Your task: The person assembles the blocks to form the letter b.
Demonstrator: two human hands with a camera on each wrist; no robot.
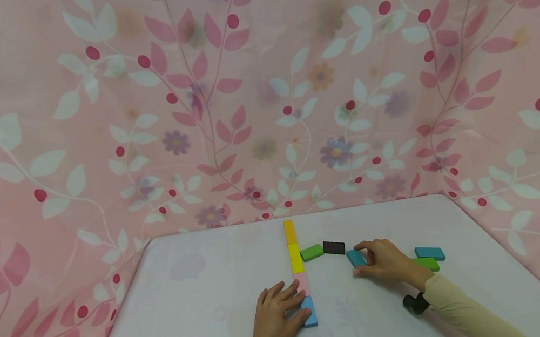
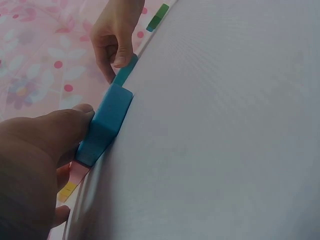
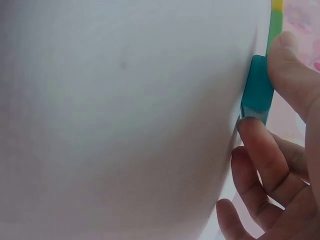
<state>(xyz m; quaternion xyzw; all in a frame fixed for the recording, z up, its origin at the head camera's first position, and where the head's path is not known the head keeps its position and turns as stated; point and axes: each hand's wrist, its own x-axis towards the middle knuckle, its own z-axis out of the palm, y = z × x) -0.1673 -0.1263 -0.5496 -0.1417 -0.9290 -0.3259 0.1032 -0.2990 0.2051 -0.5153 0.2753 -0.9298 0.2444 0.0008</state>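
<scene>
A straight row of blocks runs away from me in the head view: a blue block (image 1: 310,316) nearest, then a pink block (image 1: 301,282), a yellow block (image 1: 296,258) and an orange block (image 1: 289,232). My left hand (image 1: 277,319) rests along the near end, thumb touching the blue block and fingertips at the pink one. A green block (image 1: 312,252) and a black block (image 1: 333,247) lie angled off the yellow block to the right. Past the black block, my right hand (image 1: 386,261) pinches a teal block (image 1: 355,258) between thumb and finger, at the tabletop.
Right of my right hand lie another teal block (image 1: 430,253) and another green block (image 1: 427,264), the latter partly hidden by the wrist. A black strapped device (image 1: 415,303) is on the right wrist. The white table (image 1: 190,306) meets a pink floral cloth (image 1: 254,110) behind.
</scene>
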